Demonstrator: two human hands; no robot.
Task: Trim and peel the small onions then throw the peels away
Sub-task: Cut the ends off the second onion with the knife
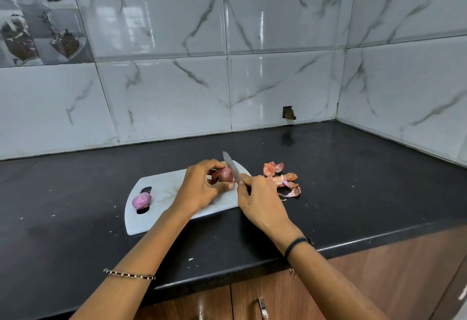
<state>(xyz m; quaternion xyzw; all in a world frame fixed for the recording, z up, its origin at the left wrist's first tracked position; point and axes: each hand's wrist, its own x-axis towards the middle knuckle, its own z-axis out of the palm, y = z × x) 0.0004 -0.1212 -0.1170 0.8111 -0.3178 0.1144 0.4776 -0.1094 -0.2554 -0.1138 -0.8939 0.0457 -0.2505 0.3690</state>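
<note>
onion (223, 174) in left grip (199, 188), knife (233, 169) against it

Small onions: two, one peeled pale-purple round onion (142, 201) and one reddish-brown unpeeled onion (223, 174).
Knives: one steel-bladed kitchen knife (233, 170).
Boards: one white rounded cutting board (161, 191).
Peels: one loose heap of orange-pink papery peels (280, 179); the pieces overlap too much to count singly.
Hands: two, left hand (202, 188) and right hand (260, 201).
Wrist ornaments: two, one beaded chain bracelet (129, 274) and one black cord band (298, 244).
Worktops: one black stone worktop (75, 193).
Cabinet handles: one metal cabinet handle (262, 308).
</note>
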